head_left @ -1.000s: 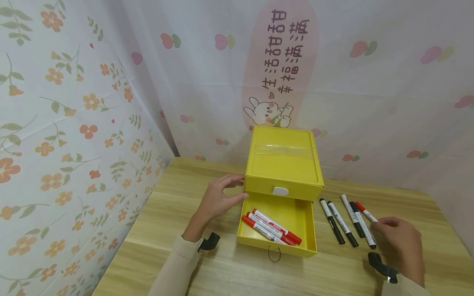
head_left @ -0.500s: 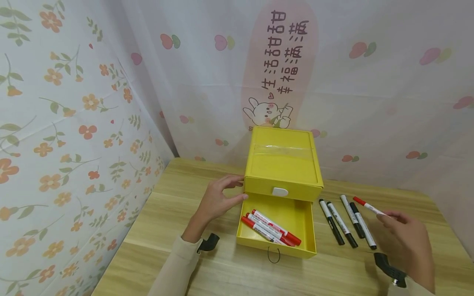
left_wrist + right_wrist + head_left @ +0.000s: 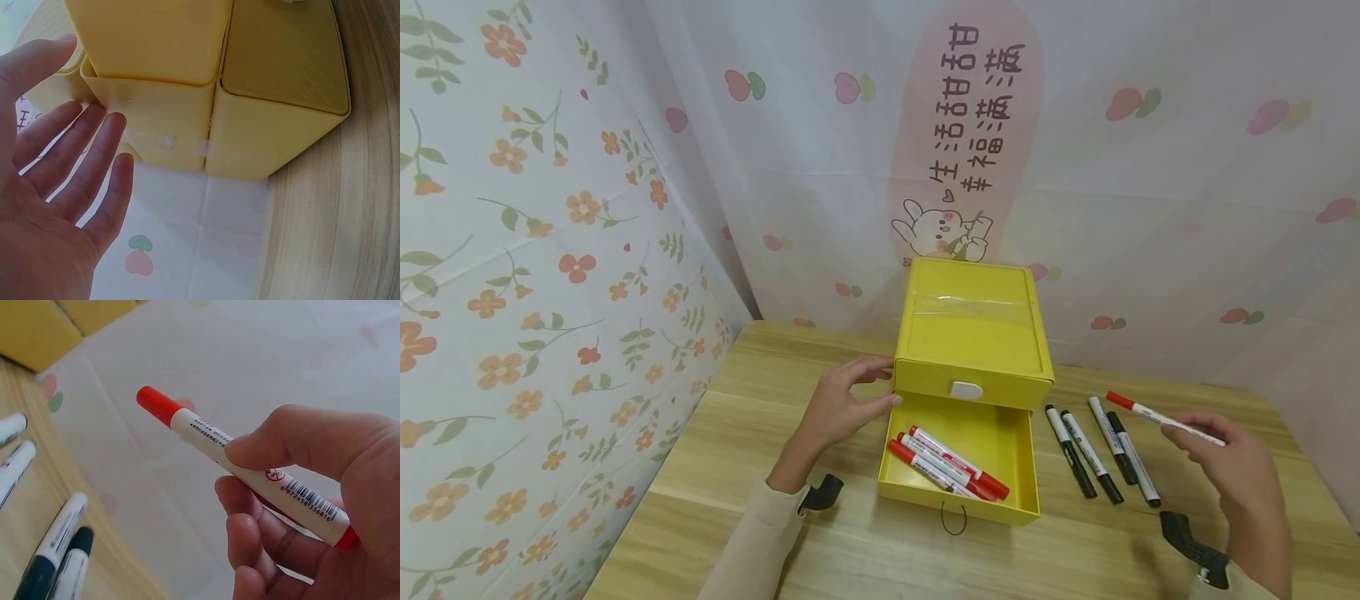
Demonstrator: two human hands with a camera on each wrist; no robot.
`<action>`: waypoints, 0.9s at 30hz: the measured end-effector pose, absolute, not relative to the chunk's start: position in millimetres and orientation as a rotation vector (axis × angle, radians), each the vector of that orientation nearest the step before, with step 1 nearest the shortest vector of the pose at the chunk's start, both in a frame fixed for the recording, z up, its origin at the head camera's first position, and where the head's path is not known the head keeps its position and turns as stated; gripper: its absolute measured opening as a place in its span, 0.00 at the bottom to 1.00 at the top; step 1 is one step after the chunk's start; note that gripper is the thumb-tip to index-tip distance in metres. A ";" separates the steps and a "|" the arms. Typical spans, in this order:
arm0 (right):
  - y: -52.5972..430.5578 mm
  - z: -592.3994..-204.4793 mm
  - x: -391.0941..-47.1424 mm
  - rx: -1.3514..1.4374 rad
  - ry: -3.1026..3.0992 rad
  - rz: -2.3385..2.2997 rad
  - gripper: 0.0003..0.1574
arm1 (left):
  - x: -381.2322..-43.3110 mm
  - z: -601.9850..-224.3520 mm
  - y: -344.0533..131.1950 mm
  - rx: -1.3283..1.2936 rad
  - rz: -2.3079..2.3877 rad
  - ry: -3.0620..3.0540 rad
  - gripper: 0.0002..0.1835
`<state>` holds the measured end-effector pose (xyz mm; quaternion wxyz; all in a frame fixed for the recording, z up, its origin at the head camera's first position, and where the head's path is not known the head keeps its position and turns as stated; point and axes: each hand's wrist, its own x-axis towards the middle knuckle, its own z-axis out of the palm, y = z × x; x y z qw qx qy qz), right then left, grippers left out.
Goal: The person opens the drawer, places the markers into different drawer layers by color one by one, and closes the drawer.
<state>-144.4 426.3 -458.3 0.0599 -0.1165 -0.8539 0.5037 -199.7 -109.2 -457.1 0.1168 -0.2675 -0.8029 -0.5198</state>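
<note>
In the head view my right hand [image 3: 1232, 467] holds a slim red-capped marker [image 3: 1153, 415] above the table's right side. The right wrist view shows the same marker [image 3: 203, 439] pinched between thumb and fingers, its red cap pointing away from the hand. My left hand [image 3: 844, 408] rests with its fingertips at the left side of a yellow drawer box [image 3: 973, 333]. Loosely extended fingers show beside the yellow box [image 3: 275, 137] in the left wrist view. The lower drawer [image 3: 1011, 433] is pulled out, with red-capped markers [image 3: 992, 483] lying in it.
Several black-capped markers [image 3: 1072, 454] lie on the wooden table [image 3: 775, 358] right of the box. The upper drawer, with a white pull tab [image 3: 966, 390], is closed. Printed curtains [image 3: 820, 183] hang behind the table and along its left.
The red-capped marker has been lifted off the table beside the black-capped ones, and my right hand has moved slightly right and up with it. The left hand stays in place.
</note>
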 end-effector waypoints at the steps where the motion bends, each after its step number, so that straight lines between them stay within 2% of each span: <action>1: 424.6 -456.1 -143.6 -0.341 -2.582 1.525 0.03 | -199.7 -457.4 -109.1 -0.782 -1.524 -2.352 0.25; 14: 396.0 -425.3 -132.5 -0.129 -2.533 1.459 0.08 | -200.2 -460.8 -107.7 -0.773 -1.558 -2.322 0.24; 27: 369.5 -396.2 -115.1 -0.015 -2.570 1.306 0.09 | -201.6 -463.2 -105.9 -0.776 -1.518 -2.279 0.20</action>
